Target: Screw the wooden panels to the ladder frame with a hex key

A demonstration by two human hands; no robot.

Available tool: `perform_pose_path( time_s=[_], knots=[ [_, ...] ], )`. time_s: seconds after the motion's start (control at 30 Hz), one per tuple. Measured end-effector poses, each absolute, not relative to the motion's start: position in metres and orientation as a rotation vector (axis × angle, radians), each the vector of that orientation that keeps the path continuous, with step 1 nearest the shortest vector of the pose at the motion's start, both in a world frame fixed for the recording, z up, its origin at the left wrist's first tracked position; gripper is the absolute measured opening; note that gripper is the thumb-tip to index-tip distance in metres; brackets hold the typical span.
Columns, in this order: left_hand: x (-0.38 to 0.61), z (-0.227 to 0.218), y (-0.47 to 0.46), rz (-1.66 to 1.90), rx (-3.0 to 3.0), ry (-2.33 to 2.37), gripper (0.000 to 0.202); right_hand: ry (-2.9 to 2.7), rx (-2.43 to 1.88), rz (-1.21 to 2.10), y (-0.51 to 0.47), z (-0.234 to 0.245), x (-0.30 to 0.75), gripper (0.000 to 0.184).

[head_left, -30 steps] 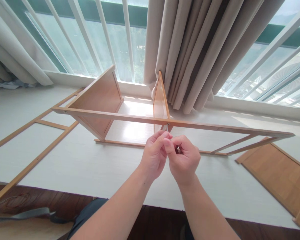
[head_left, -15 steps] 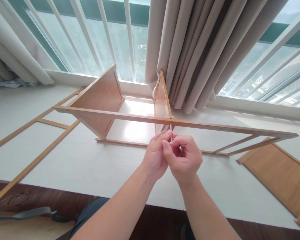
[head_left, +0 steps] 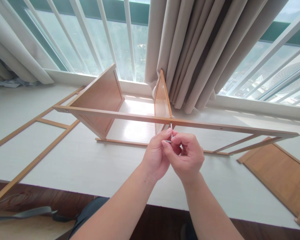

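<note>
A thin L-shaped metal hex key (head_left: 171,129) meets the front rail (head_left: 130,116) of a wooden frame, where a shelf panel (head_left: 162,96) joins it. My left hand (head_left: 156,153) is closed, its thumb and fingertips pinching the key's shaft just below the rail. Beside it, my right hand (head_left: 186,155) is closed too, with thumb and forefinger at the key's bent lower end. Fingers partly cover the key, and the fastener at its tip is hidden. A second wooden panel (head_left: 97,100) stands between the rails at the frame's left.
Another ladder-like wooden frame (head_left: 52,124) lies at the left on the white surface (head_left: 110,176). To the right rests a loose wooden panel (head_left: 277,173). Beige curtains (head_left: 197,50) hang behind, against barred windows. A grey strap (head_left: 27,213) lies at lower left.
The hex key has turned, so its short bent arm now shows pointing left between my fingers. My right hand has shifted slightly; the wooden frame looks unmoved.
</note>
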State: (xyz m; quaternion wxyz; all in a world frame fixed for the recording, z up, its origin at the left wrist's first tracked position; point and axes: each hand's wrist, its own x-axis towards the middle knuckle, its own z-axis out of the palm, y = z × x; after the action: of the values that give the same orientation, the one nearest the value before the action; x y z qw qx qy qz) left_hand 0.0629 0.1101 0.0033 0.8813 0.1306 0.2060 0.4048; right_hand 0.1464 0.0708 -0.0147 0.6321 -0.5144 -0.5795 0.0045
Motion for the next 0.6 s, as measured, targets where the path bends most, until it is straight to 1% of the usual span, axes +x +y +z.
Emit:
perform_pose_path(
  time_s=[0.6],
  knots=[
    [0.0627,0.0,0.1116,0.862,0.382,0.421,0.031,-1.266,-1.138,0.075,0.0724,-0.0179,0.1458,0.019]
  ],
)
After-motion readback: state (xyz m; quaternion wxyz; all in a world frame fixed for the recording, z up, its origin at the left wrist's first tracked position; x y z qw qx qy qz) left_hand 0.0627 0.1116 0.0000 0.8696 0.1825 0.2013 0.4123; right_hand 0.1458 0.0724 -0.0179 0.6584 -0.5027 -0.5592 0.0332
